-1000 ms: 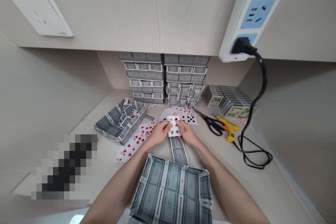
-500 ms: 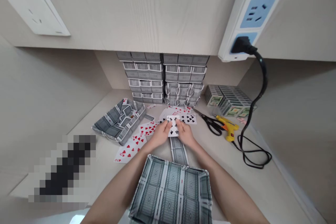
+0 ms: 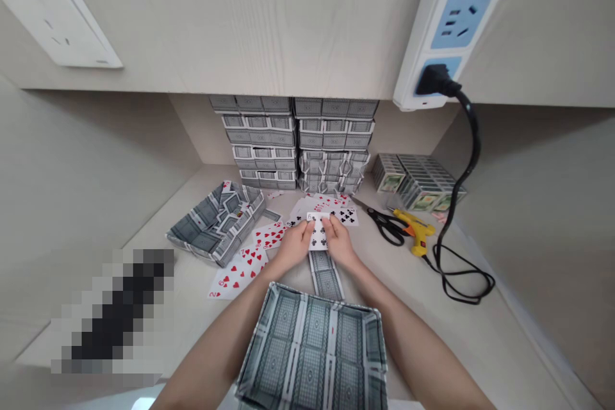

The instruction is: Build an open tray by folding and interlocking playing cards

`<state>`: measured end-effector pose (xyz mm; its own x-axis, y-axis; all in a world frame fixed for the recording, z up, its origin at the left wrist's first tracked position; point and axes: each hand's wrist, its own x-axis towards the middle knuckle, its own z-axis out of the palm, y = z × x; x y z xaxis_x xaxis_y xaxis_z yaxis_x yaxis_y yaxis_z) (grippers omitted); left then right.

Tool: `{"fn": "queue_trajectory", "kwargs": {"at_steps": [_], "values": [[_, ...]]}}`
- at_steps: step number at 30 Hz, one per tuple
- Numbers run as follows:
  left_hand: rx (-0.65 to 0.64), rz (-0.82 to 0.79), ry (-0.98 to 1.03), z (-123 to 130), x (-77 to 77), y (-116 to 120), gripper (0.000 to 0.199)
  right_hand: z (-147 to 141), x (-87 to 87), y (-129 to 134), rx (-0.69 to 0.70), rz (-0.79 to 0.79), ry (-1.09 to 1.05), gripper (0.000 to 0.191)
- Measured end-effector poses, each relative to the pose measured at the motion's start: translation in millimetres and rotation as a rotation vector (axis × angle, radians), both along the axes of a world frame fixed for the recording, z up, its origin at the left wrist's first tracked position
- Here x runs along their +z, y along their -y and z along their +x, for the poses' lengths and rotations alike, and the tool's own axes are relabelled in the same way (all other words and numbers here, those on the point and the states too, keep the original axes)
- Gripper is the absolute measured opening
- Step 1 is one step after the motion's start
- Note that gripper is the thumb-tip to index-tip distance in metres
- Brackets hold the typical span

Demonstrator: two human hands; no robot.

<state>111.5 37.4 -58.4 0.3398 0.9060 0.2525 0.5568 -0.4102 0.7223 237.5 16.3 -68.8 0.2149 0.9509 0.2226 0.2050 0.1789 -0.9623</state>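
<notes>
Between my left hand (image 3: 296,240) and my right hand (image 3: 339,241) is a playing card (image 3: 318,237) with black clubs, face up. Each hand is closed on one side of it, thumb on top. Just below the card, a strip of face-down cards (image 3: 327,275) lies on the desk. Heart cards (image 3: 240,271) are spread left of my left hand, and more loose cards (image 3: 344,216) lie behind the hands. In front of my body, between my forearms, is an open box made of playing cards (image 3: 312,346).
Another card box (image 3: 216,221) with loose cards in it stands at the left. Stacked card boxes (image 3: 262,136) fill the back. At the right are black scissors (image 3: 389,225), a yellow glue gun (image 3: 419,230) with a black cord, and packed card decks (image 3: 420,182). A power strip (image 3: 449,32) hangs above.
The view has shifted slightly. My hands keep the clubs card in almost the same place, and nothing else on the desk has visibly moved.
</notes>
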Motion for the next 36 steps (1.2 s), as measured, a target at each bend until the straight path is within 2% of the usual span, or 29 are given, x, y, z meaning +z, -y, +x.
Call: {"fn": "queue_trajectory", "kwargs": {"at_steps": [9, 18, 25, 31, 36], "values": [[0.115, -0.001, 0.035, 2.3, -0.2, -3.3, 0.029, -0.1, 0.3, -5.2, 0.038, 0.052, 0.068, 0.028], [0.197, 0.099, -0.097, 3.7, -5.4, -8.7, 0.041, -4.4, -1.8, -3.7, 0.064, 0.077, 0.090, 0.027], [0.162, 0.079, -0.041, 1.2, -2.9, -9.5, 0.041, -5.6, -1.5, 2.3, 0.048, 0.017, 0.107, 0.026], [0.074, 0.059, -0.011, 0.9, -0.8, -4.5, 0.030, -5.6, 3.4, 4.2, 0.014, 0.009, 0.113, 0.025], [0.049, -0.020, 0.156, 0.7, -1.6, -3.5, 0.017, -4.5, 3.6, 4.2, 0.023, 0.022, 0.162, 0.024]]}}
